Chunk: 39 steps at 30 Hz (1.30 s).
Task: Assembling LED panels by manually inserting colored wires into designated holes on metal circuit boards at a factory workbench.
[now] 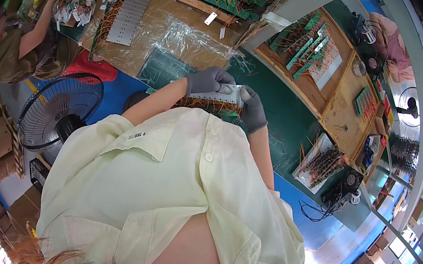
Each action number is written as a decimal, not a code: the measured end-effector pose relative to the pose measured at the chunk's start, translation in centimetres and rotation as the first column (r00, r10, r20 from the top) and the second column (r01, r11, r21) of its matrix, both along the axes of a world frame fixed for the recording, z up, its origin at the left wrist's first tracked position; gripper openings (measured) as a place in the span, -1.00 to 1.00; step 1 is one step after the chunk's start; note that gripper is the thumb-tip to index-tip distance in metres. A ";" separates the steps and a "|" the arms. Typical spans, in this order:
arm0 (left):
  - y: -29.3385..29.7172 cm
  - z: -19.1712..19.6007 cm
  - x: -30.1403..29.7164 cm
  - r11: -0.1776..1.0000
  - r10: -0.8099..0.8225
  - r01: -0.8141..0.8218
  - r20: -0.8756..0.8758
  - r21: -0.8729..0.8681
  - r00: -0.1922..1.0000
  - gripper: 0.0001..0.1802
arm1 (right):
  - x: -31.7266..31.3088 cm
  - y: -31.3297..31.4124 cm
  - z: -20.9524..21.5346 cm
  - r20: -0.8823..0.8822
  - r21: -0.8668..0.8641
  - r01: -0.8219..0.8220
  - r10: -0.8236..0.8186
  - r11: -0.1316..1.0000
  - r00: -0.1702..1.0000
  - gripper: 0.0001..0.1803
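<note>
Both grips closed on strip [216, 99] w/ orange wires: left hand [206, 80] at 9, right hand [253, 111] at 3; bare bench [278, 114] beyond at 2.

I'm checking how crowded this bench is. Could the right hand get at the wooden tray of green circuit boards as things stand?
Probably yes, though not freely: the right hand and the left hand both hold a metal strip with orange wires. The green mat between it and the wooden tray of green circuit boards looks mostly bare.

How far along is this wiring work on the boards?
Looks done: wired green boards fill the wooden tray. In hand: left hand and right hand, both gloved, hold a metal strip over orange-wired parts. Seemingly left: loose metal strips on the table.
</note>
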<state>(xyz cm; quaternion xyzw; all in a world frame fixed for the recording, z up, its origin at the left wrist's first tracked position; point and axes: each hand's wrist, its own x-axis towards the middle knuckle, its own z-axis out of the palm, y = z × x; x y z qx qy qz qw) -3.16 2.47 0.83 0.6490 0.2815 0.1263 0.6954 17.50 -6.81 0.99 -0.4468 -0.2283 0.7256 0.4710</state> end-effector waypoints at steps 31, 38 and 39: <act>0.1 -0.8 1.5 0.989 0.059 -0.059 0.003 0.134 0.998 -0.50 | -0.3 0.3 -2.6 0.136 -0.004 0.049 -0.048 0.999 0.990 -0.63; 0.7 0.8 1.0 0.950 0.035 0.122 -0.488 0.287 0.872 -0.66 | -1.3 0.3 -1.5 0.608 0.150 0.048 -0.130 0.988 0.783 -0.79; 0.6 0.8 0.7 0.964 0.054 0.067 -0.434 0.259 0.900 -0.72 | -1.2 0.3 -1.4 0.608 0.150 0.049 -0.131 0.987 0.783 -0.79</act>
